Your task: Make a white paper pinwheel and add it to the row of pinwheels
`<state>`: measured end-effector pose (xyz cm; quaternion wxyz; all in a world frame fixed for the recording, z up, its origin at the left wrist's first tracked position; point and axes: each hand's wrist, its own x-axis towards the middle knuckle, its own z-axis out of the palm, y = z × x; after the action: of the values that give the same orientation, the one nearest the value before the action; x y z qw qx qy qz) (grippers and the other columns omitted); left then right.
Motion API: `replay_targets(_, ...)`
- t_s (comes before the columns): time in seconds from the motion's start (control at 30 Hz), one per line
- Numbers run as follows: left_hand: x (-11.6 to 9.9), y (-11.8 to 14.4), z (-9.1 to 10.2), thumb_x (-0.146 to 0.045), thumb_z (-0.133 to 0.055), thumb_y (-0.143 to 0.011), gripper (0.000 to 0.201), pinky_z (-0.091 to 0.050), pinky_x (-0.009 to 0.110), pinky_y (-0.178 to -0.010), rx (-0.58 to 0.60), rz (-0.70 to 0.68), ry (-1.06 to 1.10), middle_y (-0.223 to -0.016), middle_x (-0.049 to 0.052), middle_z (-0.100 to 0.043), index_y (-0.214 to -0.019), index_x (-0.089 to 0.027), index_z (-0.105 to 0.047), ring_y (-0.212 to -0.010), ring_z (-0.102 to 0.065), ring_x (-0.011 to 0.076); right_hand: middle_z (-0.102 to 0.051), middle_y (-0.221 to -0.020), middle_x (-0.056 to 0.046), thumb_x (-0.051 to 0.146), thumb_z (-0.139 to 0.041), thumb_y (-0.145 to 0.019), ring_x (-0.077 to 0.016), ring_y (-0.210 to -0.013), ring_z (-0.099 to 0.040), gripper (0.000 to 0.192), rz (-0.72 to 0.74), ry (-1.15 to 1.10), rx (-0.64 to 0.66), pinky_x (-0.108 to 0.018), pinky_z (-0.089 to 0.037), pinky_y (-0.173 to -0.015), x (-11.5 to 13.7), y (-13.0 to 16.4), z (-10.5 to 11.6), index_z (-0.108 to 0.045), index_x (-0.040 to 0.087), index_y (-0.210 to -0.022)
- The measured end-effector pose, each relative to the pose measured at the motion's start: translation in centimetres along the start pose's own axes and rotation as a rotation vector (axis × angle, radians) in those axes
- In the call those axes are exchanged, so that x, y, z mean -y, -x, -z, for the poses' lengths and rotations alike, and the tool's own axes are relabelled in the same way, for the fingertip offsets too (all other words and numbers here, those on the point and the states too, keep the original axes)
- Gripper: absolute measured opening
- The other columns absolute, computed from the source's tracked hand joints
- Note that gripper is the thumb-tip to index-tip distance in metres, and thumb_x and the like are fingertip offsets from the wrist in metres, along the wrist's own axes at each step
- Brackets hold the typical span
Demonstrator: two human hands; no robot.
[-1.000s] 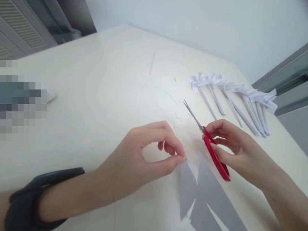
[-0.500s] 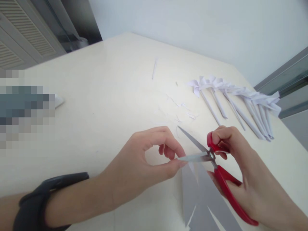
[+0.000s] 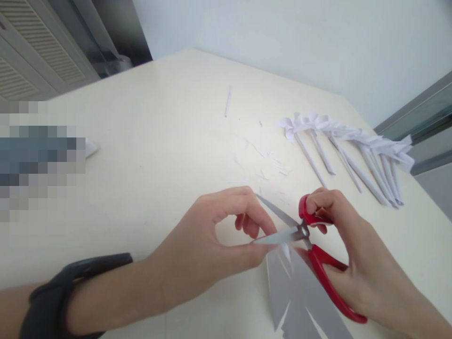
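Observation:
My right hand (image 3: 356, 256) grips red-handled scissors (image 3: 326, 278), thumb and fingers through the loops. Their blades are spread apart, pointing left and crossing close by my left fingertips. My left hand (image 3: 215, 240) is pinched at the top corner of a sheet of paper (image 3: 303, 292), which looks grey in shadow. Slits run into the sheet from near its top and lower edges. The exact spot where my left fingers meet the paper is partly hidden behind the lower blade. A dark watch (image 3: 74, 287) sits on my left wrist.
Thin paper scraps (image 3: 263, 155) lie beyond my hands on the white table (image 3: 158, 141). Several paper pinwheels on rolled sticks (image 3: 348, 129) lie in a row at the right. A slim paper roll (image 3: 228, 101) rests farther back. A pixelated area covers the left edge.
The scissors and my right hand have shifted slightly left, bringing the blades farther over my left fingertips. A small flap at the paper's corner shows more. My left hand has barely moved.

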<state>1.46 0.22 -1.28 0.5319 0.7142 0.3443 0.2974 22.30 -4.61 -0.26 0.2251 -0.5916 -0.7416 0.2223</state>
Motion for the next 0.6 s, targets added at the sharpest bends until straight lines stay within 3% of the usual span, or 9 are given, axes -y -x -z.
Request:
replay_targets(0.2, 0.06, -0.07, -0.15, -0.019, -0.064, -0.075, 0.014, -0.040, 0.022, -0.062, -0.028, 0.052, 0.005, -0.064, -0.005, -0.049, -0.063, -0.020, -0.056, -0.064, -0.046, 0.0097, -0.051, -0.087, 0.003, 0.002, -0.057, -0.057, -0.0141, -0.070, -0.046, 0.048, 0.001, 0.044, 0.035, -0.030, -0.043, -0.066, 0.01, 0.60, -0.20, -0.039, 0.027, -0.093)
replay_targets(0.6, 0.23, 0.14, -0.16, -0.018, -0.066, -0.073, 0.015, -0.039, 0.021, -0.060, -0.049, 0.085, 0.096, -0.064, -0.006, -0.048, -0.063, -0.021, -0.055, -0.064, -0.044, 0.0095, -0.054, -0.084, 0.004, 0.004, -0.058, -0.054, -0.0115, -0.067, -0.052, 0.046, 0.012, 0.186, -0.037, -0.025, -0.048, -0.055, 0.38, 0.36, -0.38, -0.040, 0.026, -0.089)
